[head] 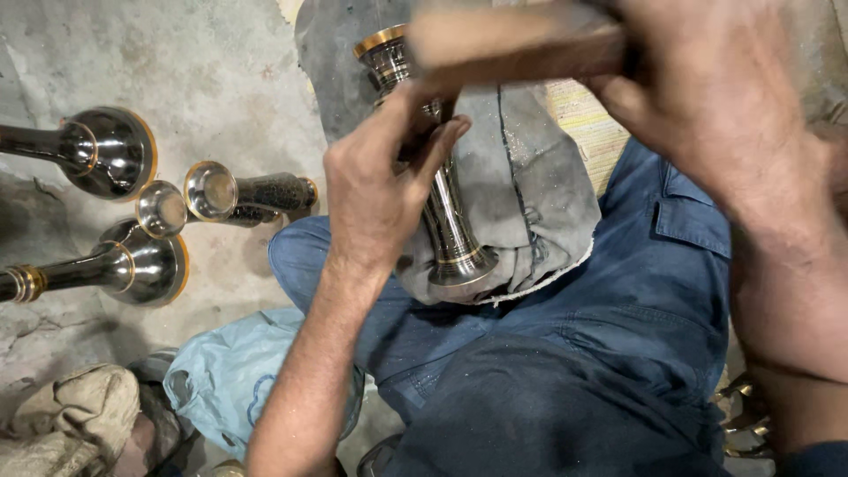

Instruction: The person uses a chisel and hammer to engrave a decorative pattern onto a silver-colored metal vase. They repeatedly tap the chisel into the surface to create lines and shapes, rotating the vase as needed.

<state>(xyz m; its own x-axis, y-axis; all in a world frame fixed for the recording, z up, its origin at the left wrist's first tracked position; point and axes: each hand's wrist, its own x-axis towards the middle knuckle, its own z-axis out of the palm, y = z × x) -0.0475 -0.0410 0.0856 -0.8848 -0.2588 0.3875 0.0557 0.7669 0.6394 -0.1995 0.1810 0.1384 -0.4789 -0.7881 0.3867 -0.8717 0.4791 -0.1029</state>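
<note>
The head camera looks down at a person sitting on the floor (pixel 221 79) in blue trousers (pixel 618 300).

The left hand (pixel 380 185) is wrapped around a shiny metal vase (pixel 446 212), with the thumb and fingers closed on its thin middle. The vase lies tilted across the person's lap on a grey cloth (pixel 530 194). Its wide foot points toward the person and its gold-ringed top points away.

The right hand (pixel 707 79) is closed around a wooden block (pixel 521 44). The block sits above the top end of the vase. It looks blurry, so I cannot tell if it touches the vase.

The vase looks hard, smooth and quite heavy. Its shine makes me think it could slip, and a hard knock could dent it. The thin middle looks like the best place to grip it, with the cloth under it to keep it from sliding.

On the floor to the left lie more metal pieces like it. There are two big bell-shaped ones (pixel 106 150) and (pixel 132 265), and two smaller cup-shaped ones (pixel 212 190) between them. A pale blue bag (pixel 230 371) and a dirty tan cloth (pixel 71 415) lie near the person's knee.
</note>
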